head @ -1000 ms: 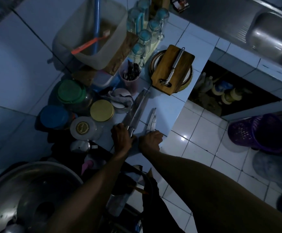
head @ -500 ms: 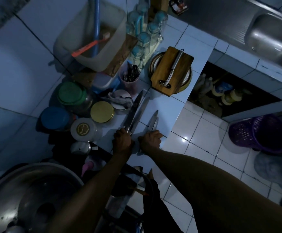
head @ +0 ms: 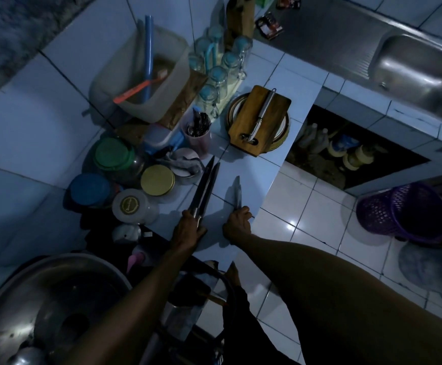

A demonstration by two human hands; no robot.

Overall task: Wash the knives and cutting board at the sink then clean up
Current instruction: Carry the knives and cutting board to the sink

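Now we see the left hand (head: 188, 230) curled round the handles of two long knives (head: 205, 185), their blades pointing away over the tiled counter (head: 251, 185). Our right hand (head: 237, 225) grips the handle of a smaller knife (head: 237, 192) just beside them. Further away, the wooden cutting board (head: 260, 119) lies on a round plate (head: 231, 111), well apart from the steel sink (head: 419, 77)
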